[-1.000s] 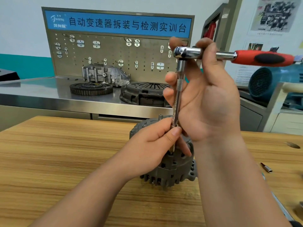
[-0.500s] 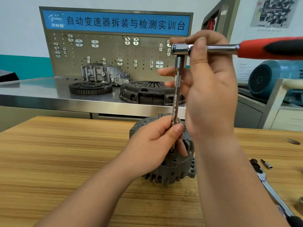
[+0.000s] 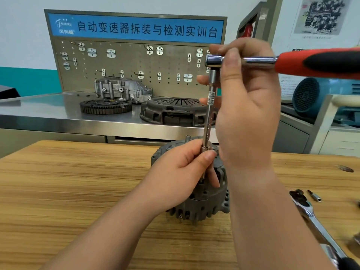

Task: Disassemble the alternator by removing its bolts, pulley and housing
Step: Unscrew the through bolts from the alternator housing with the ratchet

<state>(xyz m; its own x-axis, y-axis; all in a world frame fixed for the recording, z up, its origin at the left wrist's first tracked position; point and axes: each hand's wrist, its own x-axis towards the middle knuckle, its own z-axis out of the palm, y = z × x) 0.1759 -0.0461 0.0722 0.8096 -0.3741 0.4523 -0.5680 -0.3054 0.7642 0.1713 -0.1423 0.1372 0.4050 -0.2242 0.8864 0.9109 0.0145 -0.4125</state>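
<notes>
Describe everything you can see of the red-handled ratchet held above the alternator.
The ratchet has a chrome head and shaft and a red grip with a black inlay, running off the picture's right edge. It lies about level above the alternator. The right hand grips its head. A slim knurled extension bar drops from the head, near upright, to the alternator's top, where the left hand pinches its lower end.

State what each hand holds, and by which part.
The right hand grips the ratchet at its head; the left hand pinches the extension bar at its lower end, by the alternator.
</notes>
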